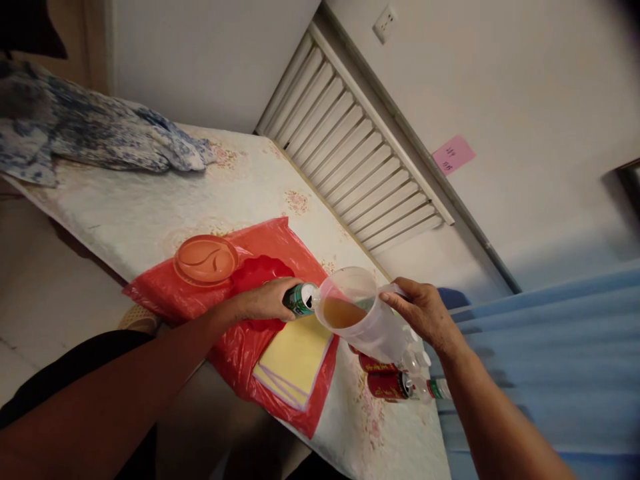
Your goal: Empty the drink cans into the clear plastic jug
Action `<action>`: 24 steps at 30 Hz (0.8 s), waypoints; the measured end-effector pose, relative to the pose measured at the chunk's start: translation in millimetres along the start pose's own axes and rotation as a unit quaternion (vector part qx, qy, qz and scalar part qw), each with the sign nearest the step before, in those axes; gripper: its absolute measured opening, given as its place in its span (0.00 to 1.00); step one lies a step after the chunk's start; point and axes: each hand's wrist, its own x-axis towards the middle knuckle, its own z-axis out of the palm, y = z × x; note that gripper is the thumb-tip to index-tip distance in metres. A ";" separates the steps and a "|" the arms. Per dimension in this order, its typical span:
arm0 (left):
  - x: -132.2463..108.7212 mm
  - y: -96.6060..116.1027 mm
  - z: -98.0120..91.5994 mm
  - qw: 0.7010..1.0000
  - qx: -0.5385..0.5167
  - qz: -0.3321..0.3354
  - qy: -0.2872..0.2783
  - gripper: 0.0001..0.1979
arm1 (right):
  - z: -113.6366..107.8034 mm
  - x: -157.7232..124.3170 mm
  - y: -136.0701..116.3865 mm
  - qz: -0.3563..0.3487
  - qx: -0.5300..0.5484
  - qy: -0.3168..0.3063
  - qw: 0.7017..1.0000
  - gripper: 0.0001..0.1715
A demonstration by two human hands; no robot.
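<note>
My left hand (267, 300) is wrapped round a green can (299, 300), which is tilted with its opened top at the spout of a clear plastic pitcher (383, 333). My right hand (423, 310) grips the pitcher's handle. The pitcher leans toward the can and holds a brown liquid (343, 312). Beneath my left hand is a red scalloped dish (260, 268) on a red plastic sheet (270, 237). An orange round lid or dish (207, 260) lies beside it. Folded yellow cloths (295, 360) rest on the sheet near the can.
Red cans (387, 385) and clear plastic bottles (417, 360) are behind and below the pitcher on the table (240, 193). Patterned cloth (115, 130) lies at the far left. A radiator (355, 140) lines the wall; a blue curtain (550, 360) hangs at the right.
</note>
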 end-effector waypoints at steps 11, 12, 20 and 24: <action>0.5 -0.9 0.2 1.000 -0.003 -0.004 0.002 0.30 | -0.3 1.3 2.2 -0.004 -0.004 -0.009 1.000 0.27; 0.5 -0.8 0.2 1.000 -0.005 -0.003 0.001 0.30 | -0.5 1.4 2.3 -0.004 -0.004 -0.011 1.000 0.27; 0.1 -1.6 0.9 1.000 -0.008 0.006 0.003 0.29 | -1.1 1.8 1.7 -0.001 -0.009 -0.013 1.000 0.28; 0.2 -0.9 0.8 1.000 -0.009 0.002 0.000 0.29 | -0.8 1.9 0.9 0.002 -0.012 -0.018 1.000 0.28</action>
